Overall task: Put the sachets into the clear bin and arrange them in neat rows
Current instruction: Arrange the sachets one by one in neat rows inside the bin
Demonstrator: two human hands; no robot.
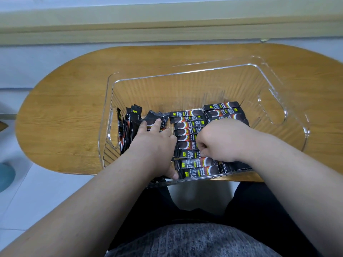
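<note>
Grey jumper; sachets in clear bin, oval wooden table, tiled floor.

Likely home: oval wooden table, tiled floor, pale sill.

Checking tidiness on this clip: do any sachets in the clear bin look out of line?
Yes. In the clear bin, the sachets by the left wall stand on edge and lean, unlike the flat middle row.
</note>
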